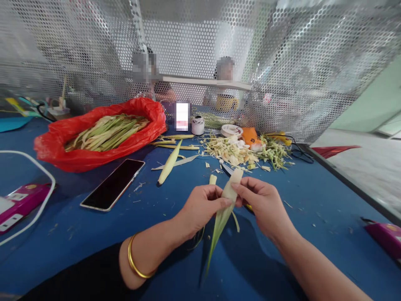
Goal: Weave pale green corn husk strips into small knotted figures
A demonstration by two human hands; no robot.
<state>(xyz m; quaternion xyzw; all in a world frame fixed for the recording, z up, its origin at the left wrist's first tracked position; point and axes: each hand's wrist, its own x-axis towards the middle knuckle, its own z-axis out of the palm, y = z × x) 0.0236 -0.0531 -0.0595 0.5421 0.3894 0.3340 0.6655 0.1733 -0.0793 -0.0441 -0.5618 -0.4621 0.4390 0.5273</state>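
Sleeve and bangle: a black sleeve (78, 276) sits closest to me at the bottom left, with a gold bangle (134, 263) on the bare wrist just beyond it.
Far left edge: a pink device (19, 202) lies on the blue tabletop (313, 200), with a white cable (46, 196) looping around it.
Red bag (62, 150): it lies open at the back left, filled with green and pale stalks (106, 131) lying lengthwise.
Phone (112, 184): face up with a dark screen, just in front of the bag.
Loose stalk (169, 165): it lies alone on the tabletop, well apart from both hands, its tip pointing away.
Left hand (200, 207): its grip is closed, thumb and fingertips pinching the held stalk from the left side.
Held stalk (230, 188): it is lifted off the tabletop between the two hands. Its long axis is tilted, with the pale blunt end up and away to the right and the green leaf (219, 225) trailing down toward the person.
Right hand (266, 205): its grip is also closed on the pale upper part, from the right side. Its fingertips almost meet the left hand's, so neither hand is nearer.
Peel heap (238, 152): pale and green trimmings are scattered behind the hands.
Far right edge: a second pink device (384, 236) is partly cut off by the frame.
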